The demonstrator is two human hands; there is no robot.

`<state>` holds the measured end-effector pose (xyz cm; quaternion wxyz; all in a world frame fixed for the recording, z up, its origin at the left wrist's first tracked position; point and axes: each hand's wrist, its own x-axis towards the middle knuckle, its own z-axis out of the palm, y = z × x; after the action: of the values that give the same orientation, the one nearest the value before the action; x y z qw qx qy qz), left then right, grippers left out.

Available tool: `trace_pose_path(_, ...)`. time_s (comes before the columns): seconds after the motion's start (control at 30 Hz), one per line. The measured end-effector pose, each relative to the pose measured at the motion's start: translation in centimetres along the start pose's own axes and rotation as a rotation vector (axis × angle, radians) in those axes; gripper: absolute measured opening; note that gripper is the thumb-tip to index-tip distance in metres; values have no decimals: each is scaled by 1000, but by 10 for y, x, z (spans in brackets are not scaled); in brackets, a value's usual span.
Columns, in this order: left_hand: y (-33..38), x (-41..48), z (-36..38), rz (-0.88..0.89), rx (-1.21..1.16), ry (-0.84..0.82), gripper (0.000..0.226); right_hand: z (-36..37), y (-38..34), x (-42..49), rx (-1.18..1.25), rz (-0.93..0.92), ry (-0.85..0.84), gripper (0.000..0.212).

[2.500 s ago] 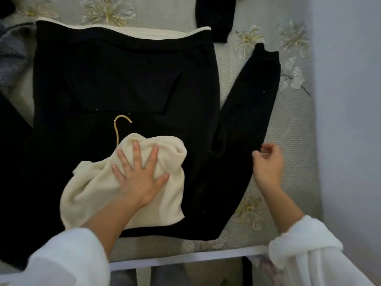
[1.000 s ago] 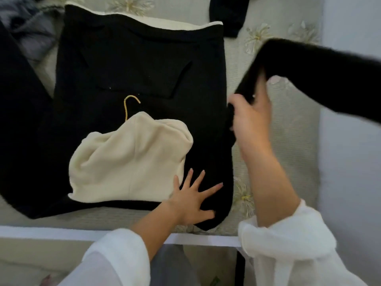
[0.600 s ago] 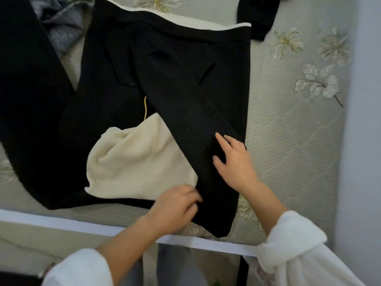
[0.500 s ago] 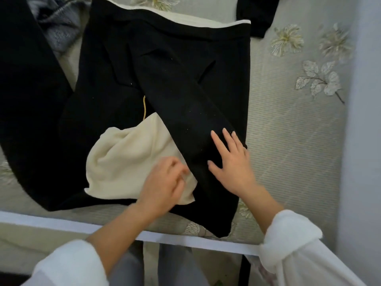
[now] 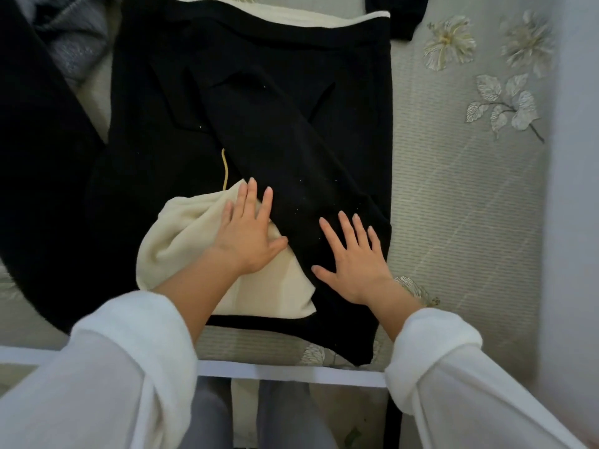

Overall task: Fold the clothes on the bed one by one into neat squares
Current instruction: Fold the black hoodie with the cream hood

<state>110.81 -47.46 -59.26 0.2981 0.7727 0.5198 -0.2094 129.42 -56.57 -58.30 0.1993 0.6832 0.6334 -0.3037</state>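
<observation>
A black hoodie (image 5: 155, 131) lies flat on the bed with its cream-lined hood (image 5: 181, 241) folded onto the body and a yellow drawstring (image 5: 224, 170) showing above it. Its right sleeve (image 5: 278, 131) is folded diagonally across the body. My left hand (image 5: 246, 234) presses flat on the hood beside the sleeve's edge, fingers spread. My right hand (image 5: 350, 257) lies flat on the sleeve's shoulder end, fingers spread. The hoodie's other sleeve (image 5: 35, 150) stretches out at the left.
The bed (image 5: 460, 189) has a grey-green cover with embroidered flowers. A grey garment (image 5: 74, 43) is bunched at the top left, another black piece (image 5: 402, 14) lies at the top. The bed's white front edge (image 5: 291, 372) runs below the hoodie. A wall (image 5: 577, 157) stands at the right.
My right hand lifted the sleeve from the bed's right side and laid it diagonally over the body. Both hands now press flat, the left one moved up onto the hood.
</observation>
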Motion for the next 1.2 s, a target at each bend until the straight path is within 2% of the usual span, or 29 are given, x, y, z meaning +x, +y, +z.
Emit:
trace_pose_path(0.13,-2,-14,-35,9,-355,-71,71,-37,-16,8,77,96,-107,83)
trace_pose_path(0.2,-11,-34,-38,-8,-519,56,59,-49,-33,8,180,159,-34,70)
trace_pose_path(0.27,-30,-60,-30,-50,-634,244,49,-50,-55,3,205,192,167,57)
trace_pose_path(0.33,-59,-85,-19,-92,-672,427,41,-43,-82,-4,154,159,318,55)
trace_pose_path(0.37,-76,-96,-16,-124,-664,497,38,-39,-98,-5,134,124,338,58)
trace_pose_path(0.53,-163,-128,-14,-462,-652,762,45,-26,-182,4,163,-66,234,68)
trace_pose_path(0.7,-233,-115,-32,-819,-1055,724,64,-18,-240,20,258,-92,137,75)
trace_pose_path(0.8,-253,-102,-49,-765,-1393,635,59,-11,-249,24,234,-49,-13,76)
trace_pose_path(0.87,-256,-98,-67,-672,-1441,566,33,-9,-247,25,180,-37,-77,76)
trace_pose_path(0.93,-256,-100,-86,-614,-1417,654,3,-11,-246,26,172,-35,-89,74)
trace_pose_path(1.0,-258,-112,-98,-578,-1374,877,15,-17,-246,28,212,-25,-93,73)
trace_pose_path(1.07,-262,-129,-99,-572,-1326,1081,13,-21,-246,30,260,-9,-98,74)
trace_pose_path(1.13,-267,-144,-81,-651,-1316,1124,12,-22,-246,30,271,-5,-115,79)
trace_pose_path(1.2,-273,-154,-52,-775,-1419,1014,21,-21,-247,30,240,-10,-145,87)
